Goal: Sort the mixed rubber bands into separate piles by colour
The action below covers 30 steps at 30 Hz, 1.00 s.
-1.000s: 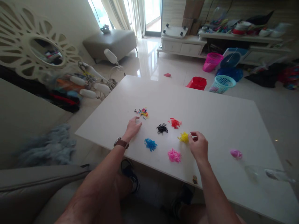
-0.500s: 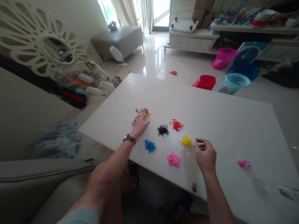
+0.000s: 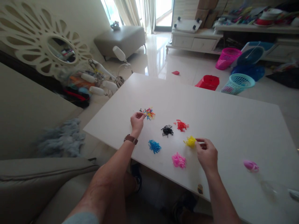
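Observation:
My left hand is closed in a pinch at the left edge of a mixed-colour pile of small rubber bands; what its fingertips hold is too small to make out. At the right edge of the yellow rubber bands, my right hand has its thumb and fingers curled together, the tips against the pile; anything between them is hidden. Between the hands lie black rubber bands and red rubber bands. Nearer to me are blue rubber bands and pink rubber bands.
All the piles lie on a white table. A pink-purple object rests toward its right side, and a small dark patch marks the front edge. Beyond the far edge stand a red bin and a light-blue basket.
My left hand has drawn back from over the mixed pile, its spread fingers now pinched. My right hand has closed the small gap to the yellow pile. The view has shifted slightly.

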{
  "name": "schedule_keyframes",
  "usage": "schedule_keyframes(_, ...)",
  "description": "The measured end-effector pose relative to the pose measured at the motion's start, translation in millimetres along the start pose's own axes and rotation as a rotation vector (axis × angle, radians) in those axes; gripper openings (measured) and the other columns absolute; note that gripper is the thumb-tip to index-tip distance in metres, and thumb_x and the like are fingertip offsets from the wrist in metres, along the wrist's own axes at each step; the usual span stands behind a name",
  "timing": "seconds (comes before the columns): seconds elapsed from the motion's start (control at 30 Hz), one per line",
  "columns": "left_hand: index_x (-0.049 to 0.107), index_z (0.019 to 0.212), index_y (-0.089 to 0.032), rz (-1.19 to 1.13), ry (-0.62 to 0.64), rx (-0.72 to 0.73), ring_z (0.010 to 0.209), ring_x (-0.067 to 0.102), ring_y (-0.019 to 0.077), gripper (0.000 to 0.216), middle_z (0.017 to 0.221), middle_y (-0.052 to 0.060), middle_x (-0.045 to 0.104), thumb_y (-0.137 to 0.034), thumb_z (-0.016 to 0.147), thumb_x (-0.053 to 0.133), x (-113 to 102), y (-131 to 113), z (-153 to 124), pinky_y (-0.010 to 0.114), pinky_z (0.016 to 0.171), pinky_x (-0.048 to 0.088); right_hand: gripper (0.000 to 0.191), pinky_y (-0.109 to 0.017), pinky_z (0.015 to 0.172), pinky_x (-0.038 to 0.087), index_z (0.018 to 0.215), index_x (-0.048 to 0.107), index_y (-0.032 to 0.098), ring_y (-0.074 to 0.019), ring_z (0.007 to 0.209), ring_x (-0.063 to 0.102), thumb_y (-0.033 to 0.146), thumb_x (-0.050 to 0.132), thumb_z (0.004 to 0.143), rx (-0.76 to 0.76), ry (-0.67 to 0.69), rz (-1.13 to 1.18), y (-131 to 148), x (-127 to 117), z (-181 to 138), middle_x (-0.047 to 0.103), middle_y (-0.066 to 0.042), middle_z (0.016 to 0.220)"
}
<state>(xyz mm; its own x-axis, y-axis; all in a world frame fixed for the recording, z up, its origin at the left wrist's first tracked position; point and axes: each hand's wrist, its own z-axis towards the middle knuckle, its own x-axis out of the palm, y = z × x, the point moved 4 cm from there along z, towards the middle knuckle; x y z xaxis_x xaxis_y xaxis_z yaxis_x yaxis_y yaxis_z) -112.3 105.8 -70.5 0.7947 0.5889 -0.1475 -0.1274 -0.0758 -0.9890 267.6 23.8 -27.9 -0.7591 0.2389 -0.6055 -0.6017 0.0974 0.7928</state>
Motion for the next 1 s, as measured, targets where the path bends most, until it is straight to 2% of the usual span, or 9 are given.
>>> schedule_keyframes(0.13,0.063,0.097,-0.014,-0.186,0.056,-0.092,0.083,0.074,0.0174,0.030,0.086,0.007,0.075,-0.029,0.075,0.076,6,-4,-7,0.035,0.084,0.059,0.024,-0.034,0.069,0.053,0.092,0.072,0.019,-0.0193,0.069,0.064,0.040,0.064,0.083,0.010,0.033,0.049,10,9,-2,0.072,-0.008,0.090)
schedule_keyframes(0.2,0.065,0.093,-0.013,-0.219,0.149,-0.152,0.082,0.074,0.0176,0.032,0.088,0.008,0.075,-0.033,0.073,0.080,15,-9,-18,0.035,0.086,0.059,0.024,-0.034,0.070,0.054,0.092,0.072,0.019,-0.0199,0.071,0.065,0.040,0.065,0.082,0.022,0.066,0.104,20,15,-5,0.073,-0.009,0.089)
schedule_keyframes(0.33,0.070,0.088,-0.012,-0.251,0.547,-0.236,0.080,0.074,0.0189,0.038,0.085,0.009,0.076,-0.040,0.068,0.085,41,-23,-60,0.036,0.085,0.059,0.026,-0.034,0.070,0.055,0.093,0.072,0.018,-0.0200,0.073,0.066,0.042,0.068,0.083,0.006,0.165,0.222,50,32,-15,0.074,-0.009,0.090)
schedule_keyframes(0.4,0.072,0.088,-0.012,-0.231,0.742,-0.248,0.078,0.074,0.0190,0.038,0.082,0.009,0.076,-0.043,0.069,0.085,51,-31,-87,0.036,0.083,0.060,0.031,-0.034,0.073,0.057,0.103,0.072,0.019,-0.0201,0.078,0.069,0.042,0.070,0.082,-0.032,0.210,0.310,64,43,-21,0.075,-0.009,0.098)
schedule_keyframes(0.47,0.073,0.088,-0.012,-0.195,0.878,-0.232,0.076,0.073,0.0188,0.038,0.080,0.009,0.076,-0.046,0.072,0.083,55,-39,-109,0.034,0.080,0.060,0.036,-0.034,0.075,0.058,0.112,0.071,0.021,-0.0198,0.082,0.070,0.041,0.072,0.082,-0.066,0.276,0.381,75,55,-26,0.075,-0.009,0.103)
schedule_keyframes(0.5,0.073,0.088,-0.012,-0.183,0.916,-0.220,0.075,0.073,0.0188,0.039,0.079,0.009,0.076,-0.047,0.073,0.082,56,-42,-116,0.034,0.078,0.059,0.033,-0.034,0.075,0.059,0.110,0.072,0.021,-0.0195,0.080,0.071,0.040,0.072,0.082,-0.081,0.279,0.404,78,60,-28,0.075,-0.008,0.101)
schedule_keyframes(0.63,0.072,0.088,-0.012,-0.190,0.942,-0.208,0.075,0.074,0.0198,0.040,0.078,0.009,0.075,-0.048,0.073,0.081,52,-49,-125,0.033,0.075,0.059,0.019,-0.033,0.076,0.058,0.088,0.076,0.021,-0.0199,0.079,0.070,0.039,0.070,0.085,-0.143,0.181,0.393,80,64,-31,0.074,-0.006,0.087)
schedule_keyframes(0.83,0.073,0.087,-0.013,-0.156,1.009,-0.237,0.074,0.074,0.0213,0.037,0.075,0.009,0.076,-0.045,0.071,0.084,55,-47,-124,0.033,0.075,0.060,0.015,-0.033,0.077,0.056,0.085,0.073,0.021,-0.0195,0.079,0.070,0.036,0.069,0.085,-0.147,0.263,0.347,72,64,-26,0.074,-0.004,0.084)
schedule_keyframes(1.0,0.070,0.085,-0.015,-0.132,0.994,-0.280,0.073,0.074,0.0206,0.031,0.077,0.010,0.076,-0.038,0.072,0.084,69,-40,-127,0.033,0.072,0.060,0.015,-0.032,0.073,0.054,0.087,0.066,0.022,-0.0185,0.074,0.066,0.036,0.065,0.084,-0.092,0.231,0.240,49,42,-4,0.071,-0.003,0.079)
